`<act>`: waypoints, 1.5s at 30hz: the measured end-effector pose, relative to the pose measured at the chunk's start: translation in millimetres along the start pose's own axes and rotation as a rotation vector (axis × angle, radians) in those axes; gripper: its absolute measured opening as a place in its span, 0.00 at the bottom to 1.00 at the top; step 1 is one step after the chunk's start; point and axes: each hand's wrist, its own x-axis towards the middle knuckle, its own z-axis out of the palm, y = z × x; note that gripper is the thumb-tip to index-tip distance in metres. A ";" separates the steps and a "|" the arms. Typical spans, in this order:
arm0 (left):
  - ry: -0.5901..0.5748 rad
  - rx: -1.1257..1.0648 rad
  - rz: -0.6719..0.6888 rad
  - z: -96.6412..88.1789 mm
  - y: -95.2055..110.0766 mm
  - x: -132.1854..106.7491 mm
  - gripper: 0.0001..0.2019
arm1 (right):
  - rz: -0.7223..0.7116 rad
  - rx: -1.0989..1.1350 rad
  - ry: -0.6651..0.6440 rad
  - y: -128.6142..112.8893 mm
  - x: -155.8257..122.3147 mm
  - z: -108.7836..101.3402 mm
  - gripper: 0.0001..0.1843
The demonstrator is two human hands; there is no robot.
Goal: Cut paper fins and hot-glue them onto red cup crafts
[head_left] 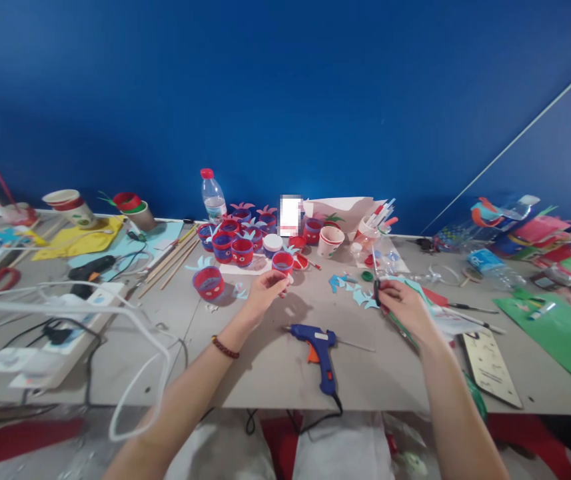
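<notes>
My left hand [265, 291] is closed in a pinch in front of a red and purple cup [282, 263] with light-blue paper leaves. A tiny pale piece shows at its fingertips, too small to name. Farther right, my right hand [403, 304] grips a pair of scissors [376, 292] by the dark handle, blades pointing up and away. Light-blue paper scraps [364, 296] lie just left of the scissors. Between my forearms a blue glue gun [321, 339] with an orange trigger rests on its side, nozzle to the left.
Several decorated red and purple cups [208, 283] cluster behind my left hand, near a plastic bottle [213, 197]. A white power strip [72, 340] and loose cables occupy the left. Wooden sticks [172, 261] lie beyond. Green paper [560, 337] is at right; a blue wall [285, 100] stands behind.
</notes>
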 end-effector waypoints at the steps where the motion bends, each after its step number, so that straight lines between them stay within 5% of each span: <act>1: 0.001 0.004 0.004 0.5 0.7 -0.5 0.16 | 0.025 0.144 -0.087 -4.9 -0.5 8.6 0.18; 8: -0.050 0.068 0.041 2.6 3.4 -3.3 0.17 | -0.027 0.549 -0.335 -70.8 -20.8 78.1 0.22; 15: -0.191 0.312 0.139 6.2 2.4 -8.8 0.11 | 0.060 0.729 -0.335 -96.4 -38.6 116.6 0.24; 23: -0.274 0.472 0.196 7.3 -11.1 -8.9 0.08 | 0.116 0.800 -0.325 -79.2 -39.5 124.5 0.26; 35: -0.288 0.516 0.281 7.3 -10.2 -8.5 0.11 | 0.080 0.757 -0.264 -93.9 -45.8 118.6 0.25; 45: -0.266 0.384 0.145 8.5 -10.2 -9.4 0.11 | 0.101 0.802 -0.320 -83.5 -41.9 119.2 0.27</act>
